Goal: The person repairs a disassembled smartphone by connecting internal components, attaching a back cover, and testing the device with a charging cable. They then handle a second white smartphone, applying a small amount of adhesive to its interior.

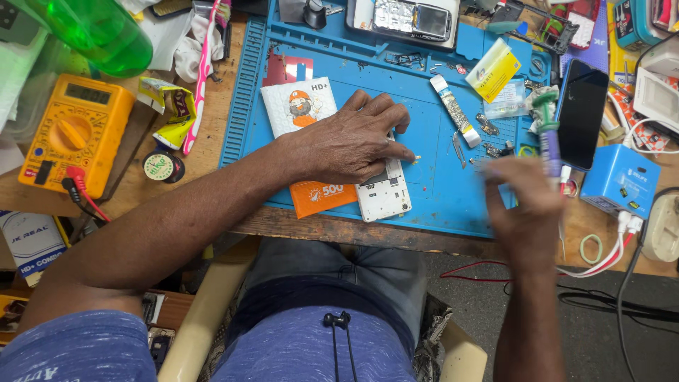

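My left hand (pixel 353 138) lies palm down on a white phone body (pixel 385 194) and a small white and orange packet (pixel 300 106), both on the blue work mat (pixel 438 177). Its fingers are spread and press the phone against the mat. My right hand (pixel 527 205) hovers over the mat's right edge, blurred by motion. It grips a screwdriver (pixel 547 131) with a purple shaft and a green cap, held upright. Small metal parts (pixel 488 138) lie on the mat between both hands.
A yellow multimeter (pixel 74 134) with red and black leads sits at the left, under a green bottle (pixel 99 32). A black phone (pixel 583 113) and a blue box (pixel 622 180) stand at the right. Another opened phone (pixel 410 18) lies at the mat's far edge. Cables hang off the bench's right side.
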